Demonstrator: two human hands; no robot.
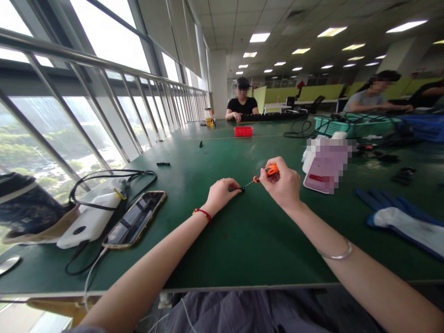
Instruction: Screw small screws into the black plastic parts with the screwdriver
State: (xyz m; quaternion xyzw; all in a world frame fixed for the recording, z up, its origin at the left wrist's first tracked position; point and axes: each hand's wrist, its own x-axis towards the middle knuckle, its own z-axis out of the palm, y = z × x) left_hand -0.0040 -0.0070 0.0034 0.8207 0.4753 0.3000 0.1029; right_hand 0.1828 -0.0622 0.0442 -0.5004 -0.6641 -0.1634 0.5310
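My right hand point(282, 184) is closed around the orange and black handle of a screwdriver point(272, 170). Its thin metal shaft slants down to the left, and the tip meets a small black part point(242, 189) on the green table point(222, 249). With thumb and fingers pinched together, my left hand point(221, 196) grips that black part against the tabletop. The part is too small to make out its kind. Farther off to the left lie a short black strip point(163, 163) and another small black piece point(200, 144).
On the left are a phone point(135, 219), a white power bank point(92, 215) and black cables. To the right stand a pink phone point(326, 171), blue-and-white gloves point(398, 217) and a green basket point(357, 125). A red tray point(243, 132) sits ahead, before a seated person point(243, 101).
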